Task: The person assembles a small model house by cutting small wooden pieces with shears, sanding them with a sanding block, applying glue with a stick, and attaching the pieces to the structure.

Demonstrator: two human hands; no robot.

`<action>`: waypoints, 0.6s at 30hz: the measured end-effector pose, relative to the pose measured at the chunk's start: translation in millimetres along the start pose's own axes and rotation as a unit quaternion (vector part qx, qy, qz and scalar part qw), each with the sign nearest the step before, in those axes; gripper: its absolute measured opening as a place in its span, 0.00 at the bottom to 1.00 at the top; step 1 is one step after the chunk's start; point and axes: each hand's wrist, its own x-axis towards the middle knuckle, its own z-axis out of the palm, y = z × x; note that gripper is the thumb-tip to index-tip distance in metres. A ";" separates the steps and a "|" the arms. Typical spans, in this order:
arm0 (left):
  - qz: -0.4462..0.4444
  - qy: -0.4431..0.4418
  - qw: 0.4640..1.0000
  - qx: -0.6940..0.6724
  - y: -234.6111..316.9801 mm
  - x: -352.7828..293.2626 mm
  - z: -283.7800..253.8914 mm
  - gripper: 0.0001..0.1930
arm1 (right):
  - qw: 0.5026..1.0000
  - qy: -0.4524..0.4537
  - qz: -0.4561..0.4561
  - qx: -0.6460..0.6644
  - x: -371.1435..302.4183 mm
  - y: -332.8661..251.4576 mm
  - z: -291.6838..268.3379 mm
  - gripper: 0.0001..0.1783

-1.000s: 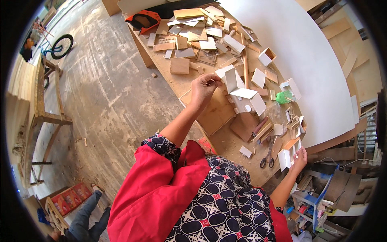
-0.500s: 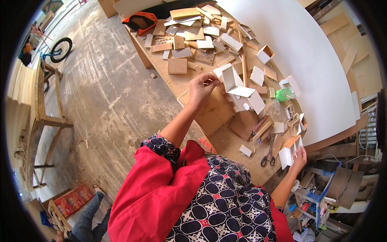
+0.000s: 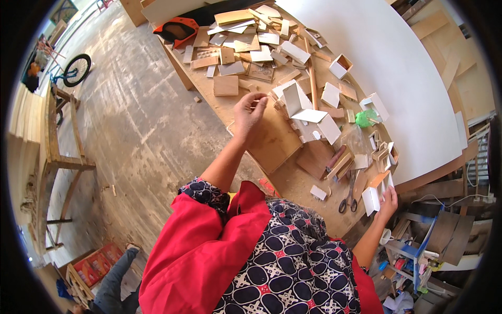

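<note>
My left hand (image 3: 249, 118) hovers over the near-left part of the table, with thumb and fingers pinched together. Whatever is between the fingertips is too small to make out. Beneath it lies a flat brown wooden panel (image 3: 274, 144). Just right of the hand stand white boards joined at angles (image 3: 314, 115). At the table's right edge, my right hand (image 3: 387, 206) is closed round a small white open wooden box (image 3: 371, 199), its inside bare wood. Scissors (image 3: 349, 201) and a small white block (image 3: 318, 192) lie between the box and my body.
Wood offcuts (image 3: 246, 42) are heaped at the table's far end beside an orange-handled saw (image 3: 177, 30). A green bottle (image 3: 366, 118) and several small boxes line the right side, along a large white sheet (image 3: 376, 63). A wooden bench (image 3: 52, 141) stands left; another person's leg (image 3: 112, 277) shows lower left.
My left hand has drawn back leftward, away from the joined white boards. My right hand keeps hold of the small box, nearly in place. The whole view has shifted slightly.
</note>
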 end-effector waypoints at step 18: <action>0.191 -0.339 0.901 0.192 39.2 -129.8 11.7 0.08 | 0.902 -0.275 -0.247 -0.223 -144.3 -23.7 86.9 0.11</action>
